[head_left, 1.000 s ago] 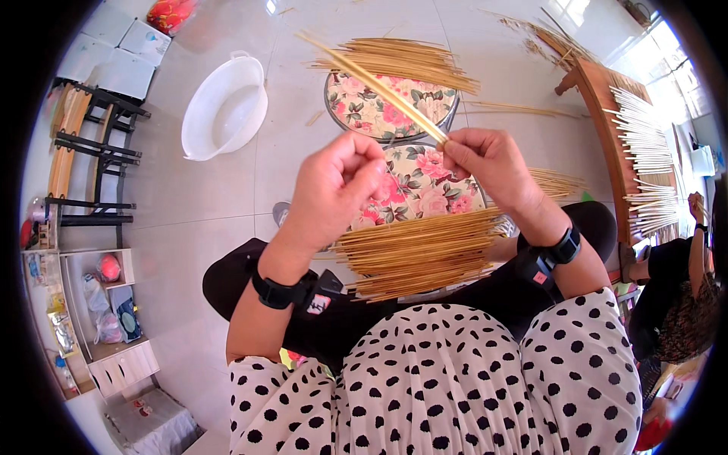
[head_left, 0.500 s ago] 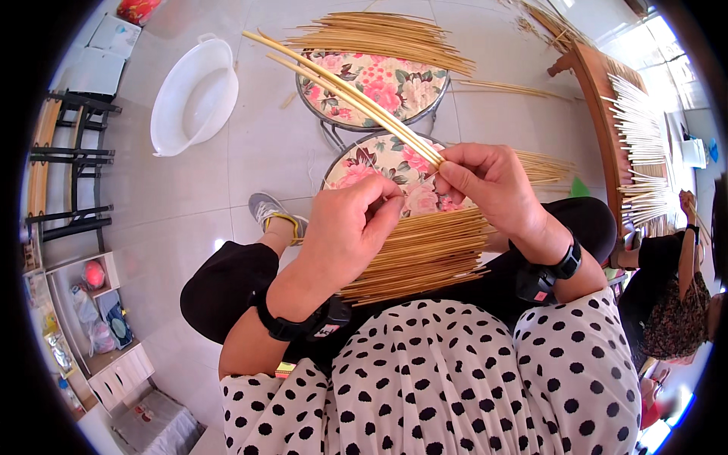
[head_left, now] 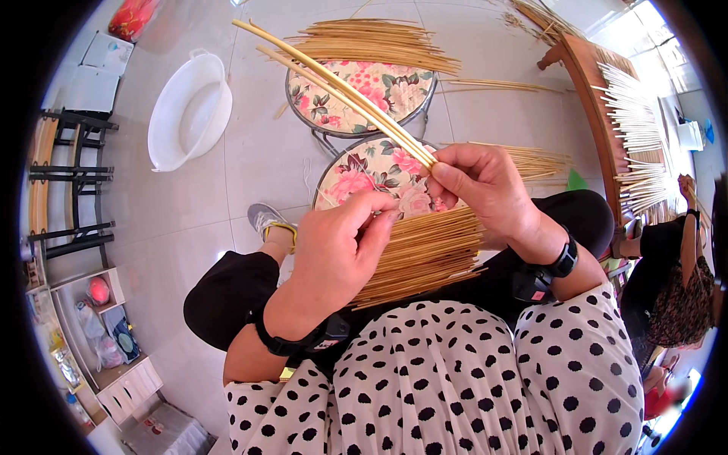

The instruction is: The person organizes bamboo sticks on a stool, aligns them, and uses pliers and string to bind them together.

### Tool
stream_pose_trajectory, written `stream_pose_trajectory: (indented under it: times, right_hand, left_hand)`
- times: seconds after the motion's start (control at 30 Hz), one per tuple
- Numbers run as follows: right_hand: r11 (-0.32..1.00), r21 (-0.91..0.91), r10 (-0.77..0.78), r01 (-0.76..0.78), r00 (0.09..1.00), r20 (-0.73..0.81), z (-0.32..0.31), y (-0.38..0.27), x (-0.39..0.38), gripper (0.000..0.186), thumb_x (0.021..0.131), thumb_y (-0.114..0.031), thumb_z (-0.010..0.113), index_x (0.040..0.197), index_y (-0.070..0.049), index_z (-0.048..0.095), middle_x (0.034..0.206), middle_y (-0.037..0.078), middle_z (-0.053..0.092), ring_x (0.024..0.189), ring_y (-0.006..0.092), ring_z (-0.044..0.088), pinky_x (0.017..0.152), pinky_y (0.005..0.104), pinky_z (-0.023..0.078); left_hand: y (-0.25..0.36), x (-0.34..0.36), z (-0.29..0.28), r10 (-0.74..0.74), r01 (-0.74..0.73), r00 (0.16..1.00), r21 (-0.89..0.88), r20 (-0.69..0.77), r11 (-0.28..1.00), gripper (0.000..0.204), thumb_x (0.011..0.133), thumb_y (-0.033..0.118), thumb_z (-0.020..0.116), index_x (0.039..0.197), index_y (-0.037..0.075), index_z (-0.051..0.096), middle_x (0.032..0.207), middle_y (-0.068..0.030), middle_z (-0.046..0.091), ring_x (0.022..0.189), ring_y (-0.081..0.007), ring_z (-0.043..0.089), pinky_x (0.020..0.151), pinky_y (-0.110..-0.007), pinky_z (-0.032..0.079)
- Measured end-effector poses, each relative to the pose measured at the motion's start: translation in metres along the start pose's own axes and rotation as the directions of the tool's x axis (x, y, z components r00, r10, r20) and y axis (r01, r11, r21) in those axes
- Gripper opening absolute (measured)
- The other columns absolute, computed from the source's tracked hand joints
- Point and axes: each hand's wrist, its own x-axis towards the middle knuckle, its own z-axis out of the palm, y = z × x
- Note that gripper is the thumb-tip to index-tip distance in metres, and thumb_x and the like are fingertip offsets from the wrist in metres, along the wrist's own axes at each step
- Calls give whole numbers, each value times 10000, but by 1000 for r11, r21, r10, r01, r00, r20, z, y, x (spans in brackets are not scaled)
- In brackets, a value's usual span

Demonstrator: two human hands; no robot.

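My right hand (head_left: 485, 186) pinches the near ends of a few pale thin sticks (head_left: 356, 98), which slant up and away to the far left. My left hand (head_left: 341, 246) sits just left of it, apart from the sticks, with thumb and forefinger pressed together. A thin pale string (head_left: 362, 164) trails by its fingers; the pinched part is too fine to see well. Beneath both hands, a layer of brown sticks (head_left: 425, 254) lies between my lap and the nearer floral stool (head_left: 353, 182). More sticks (head_left: 371, 44) lie across the far side of a second floral stool (head_left: 360, 91).
A white plastic tub (head_left: 189, 114) stands on the floor at the left. Loose sticks (head_left: 531, 161) stick out beyond the nearer stool's right side. At the right, a wooden bench (head_left: 588, 98) bears many pale sticks (head_left: 633, 110), and another person's arm (head_left: 688, 227) is near it.
My left hand has drawn slightly left and down, away from the right. The right hand keeps its pinch on the sticks. The whole view has shifted a little.
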Motion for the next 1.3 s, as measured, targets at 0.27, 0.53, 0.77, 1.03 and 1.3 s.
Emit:
stream_pose_trajectory:
  times: [0.27, 0.53, 0.77, 1.03, 1.3]
  right_hand:
    - [1000, 9, -5, 5, 1000, 2, 0, 2, 0, 200, 966, -122, 545, 1021, 39, 650, 764, -12, 621, 633, 26, 508, 563, 176, 425]
    - [999, 44, 13, -14, 1000, 20, 1, 0, 0, 191, 978, -124, 528, 998, 32, 636, 774, 15, 627, 646, 51, 538, 594, 186, 444]
    - [997, 74, -18, 15, 999, 34, 1, 3, 0, 184, 982, -128, 528, 966, 26, 628, 766, 22, 620, 644, 60, 524, 611, 197, 453]
    - [997, 76, -1, -1, 999, 32, 1, 2, 1, 186, 983, -128, 529, 976, 30, 626, 765, 23, 618, 646, 61, 522, 614, 200, 456]
    - [997, 80, -11, 7, 999, 38, 1, 3, 1, 187, 982, -128, 532, 991, 32, 627, 769, 23, 619, 647, 61, 523, 615, 202, 459]
  left_hand:
    - [6, -1, -4, 2, -3, 1000, 48, 15, 999, 173, 867, -2, 615, 1038, -1, 641, 702, -101, 669, 602, -104, 640, 554, -219, 466]
    - [0, 0, 2, 99, -98, 992, 21, -75, 995, 186, 840, 22, 645, 1023, 55, 647, 650, -91, 609, 496, -202, 577, 471, -287, 433]
    - [-1, 0, 1, 85, -82, 994, 38, -71, 996, 175, 835, 33, 649, 1008, 65, 652, 632, -87, 600, 485, -209, 567, 462, -292, 425]
    - [2, 0, 0, 75, -72, 994, 39, -75, 997, 169, 830, 35, 654, 997, 62, 653, 634, -92, 606, 481, -213, 568, 457, -293, 423]
    - [3, 0, 0, 65, -63, 995, 36, -70, 997, 168, 830, 33, 655, 995, 59, 654, 638, -93, 611, 481, -208, 572, 458, -291, 427]
